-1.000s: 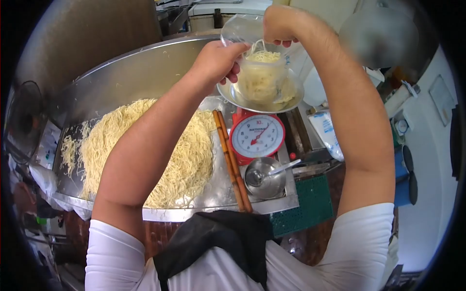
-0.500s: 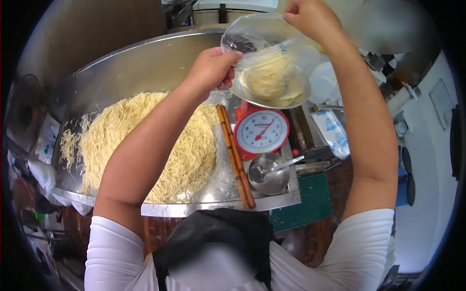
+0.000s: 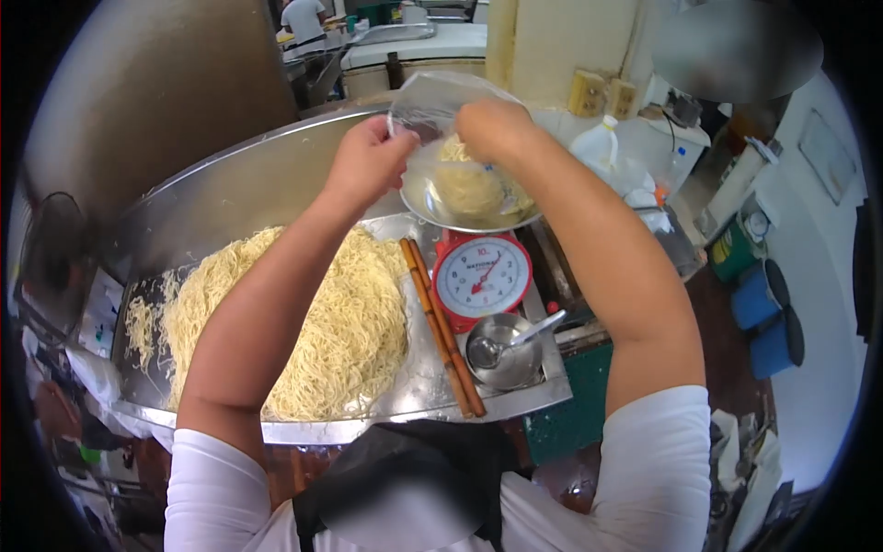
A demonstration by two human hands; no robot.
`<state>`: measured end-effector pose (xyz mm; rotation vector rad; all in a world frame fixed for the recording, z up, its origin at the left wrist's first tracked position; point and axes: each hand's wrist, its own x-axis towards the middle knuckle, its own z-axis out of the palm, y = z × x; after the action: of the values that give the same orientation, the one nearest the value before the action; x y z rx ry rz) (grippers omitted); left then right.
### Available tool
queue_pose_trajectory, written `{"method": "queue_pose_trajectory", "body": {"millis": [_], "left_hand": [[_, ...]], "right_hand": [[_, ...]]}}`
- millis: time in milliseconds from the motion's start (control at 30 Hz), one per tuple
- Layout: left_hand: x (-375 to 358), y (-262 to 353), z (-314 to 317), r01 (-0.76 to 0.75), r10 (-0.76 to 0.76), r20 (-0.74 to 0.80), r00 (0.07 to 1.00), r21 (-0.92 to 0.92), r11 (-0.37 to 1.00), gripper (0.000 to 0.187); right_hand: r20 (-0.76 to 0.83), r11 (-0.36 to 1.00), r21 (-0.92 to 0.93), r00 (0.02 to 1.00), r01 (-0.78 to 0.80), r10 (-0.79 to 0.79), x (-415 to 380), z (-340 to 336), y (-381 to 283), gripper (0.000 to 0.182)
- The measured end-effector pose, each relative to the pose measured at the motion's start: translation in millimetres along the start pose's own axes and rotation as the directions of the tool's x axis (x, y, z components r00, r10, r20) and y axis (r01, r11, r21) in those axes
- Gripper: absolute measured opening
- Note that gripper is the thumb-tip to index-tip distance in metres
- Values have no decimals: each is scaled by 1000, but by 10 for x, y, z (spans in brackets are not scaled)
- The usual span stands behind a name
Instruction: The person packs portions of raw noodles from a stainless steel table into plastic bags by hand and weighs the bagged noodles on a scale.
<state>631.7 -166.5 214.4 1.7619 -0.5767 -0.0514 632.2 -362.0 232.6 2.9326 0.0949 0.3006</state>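
My left hand (image 3: 370,164) pinches the left rim of a clear plastic bag (image 3: 440,97) between thumb and fingers. At the bag's right side is my right hand (image 3: 498,131), its fingers curled in against the plastic and partly hidden. Pale yellow noodles (image 3: 467,191) show through the bag, which rests on the round metal pan (image 3: 425,210) of a red scale. The white dial (image 3: 482,278) faces me, its red needle off to the upper right. Left of the scale, a large heap of loose noodles (image 3: 345,322) lies in a steel tray (image 3: 391,386).
Two brown sticks (image 3: 441,333) lie between heap and scale. A metal bowl (image 3: 508,368) with a spoon (image 3: 538,328) stands before the scale. A white jug (image 3: 596,144) is behind, right. Blue bins (image 3: 774,342) line the right wall. Another person (image 3: 302,20) stands far back.
My right hand has come down and left, from high above the bag to its right side. My left hand has shifted slightly left and down in view. The camera view has tilted up.
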Motion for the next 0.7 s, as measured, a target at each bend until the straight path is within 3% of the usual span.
{"method": "queue_pose_trajectory", "body": {"millis": [33,67,100,167,267,300,400,500,633,700], "left_hand": [[34,-69,-7,-314,432,-133,892,505,804,17],[68,-103,-30,-439,652,-102,752,660,609,21],[2,80,3,-500,820,-20,572,785,367,25],[-38,197,14,-562,899,225,376,827,28,41],[-61,240,131,-626,723,191,664,672,397,41],[0,233,191,-549,660,18,751,573,609,32],[351,109,287,-424,448,-162,879,163,891,22],[407,225,296,-366,351,133,927,112,924,23],[519,251,338,-301,296,-57,954,-126,945,25],[552,305,338,-371,318,-206,926,-323,871,25]], "right_hand": [[-23,1000,17,1000,10,-10,-5,-19,13,18],[-63,1000,24,998,15,-13,-1,-42,32,17],[-101,999,33,995,18,-14,-13,-82,49,17],[-157,998,66,988,15,-4,-18,-161,83,18],[-228,984,178,974,26,16,-25,-284,108,20],[-264,970,241,964,41,24,-43,-327,113,20],[-395,895,432,915,110,78,-131,-485,82,20],[-431,827,541,895,155,114,-254,-628,40,22],[-464,826,529,881,192,92,-285,-632,164,28],[-164,717,696,981,44,99,-351,-695,104,32]]}}
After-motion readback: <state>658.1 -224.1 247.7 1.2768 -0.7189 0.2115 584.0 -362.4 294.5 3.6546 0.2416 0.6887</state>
